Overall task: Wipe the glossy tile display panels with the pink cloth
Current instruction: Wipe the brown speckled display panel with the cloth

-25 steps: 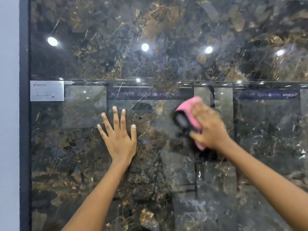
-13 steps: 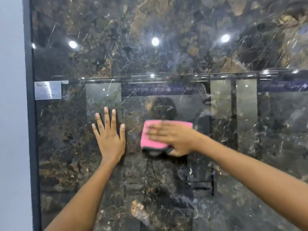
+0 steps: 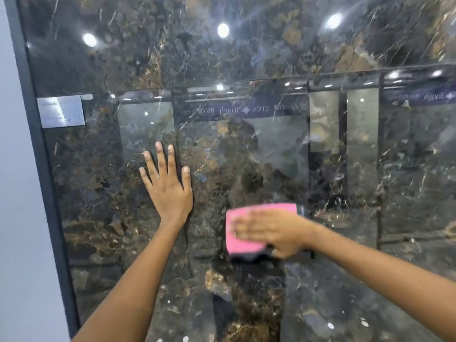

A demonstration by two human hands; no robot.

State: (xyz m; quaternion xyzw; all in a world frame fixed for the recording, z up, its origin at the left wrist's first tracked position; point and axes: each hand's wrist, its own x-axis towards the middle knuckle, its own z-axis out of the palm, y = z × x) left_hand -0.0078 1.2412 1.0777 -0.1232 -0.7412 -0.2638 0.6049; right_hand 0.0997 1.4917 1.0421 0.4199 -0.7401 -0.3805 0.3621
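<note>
The pink cloth (image 3: 246,228) has dropped from mid-frame to lower centre of the dark glossy panel (image 3: 271,58) — the right hand (image 3: 274,230), fingers flat and straight, presses it there, blurred mid-stroke. The left hand (image 3: 167,188) stays splayed flat, centre-left. Wiping is working downward — lower panel likely remains.

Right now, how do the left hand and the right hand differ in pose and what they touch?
The left hand lies bare on the dark tile panel, fingers spread and pointing up; the right hand presses the pink cloth, fingers pointing left. The left hand looks sharp, the right hand motion-blurred. The left hand sits higher than the right hand. Both are flat, fingers straight, against the same panel.
</note>
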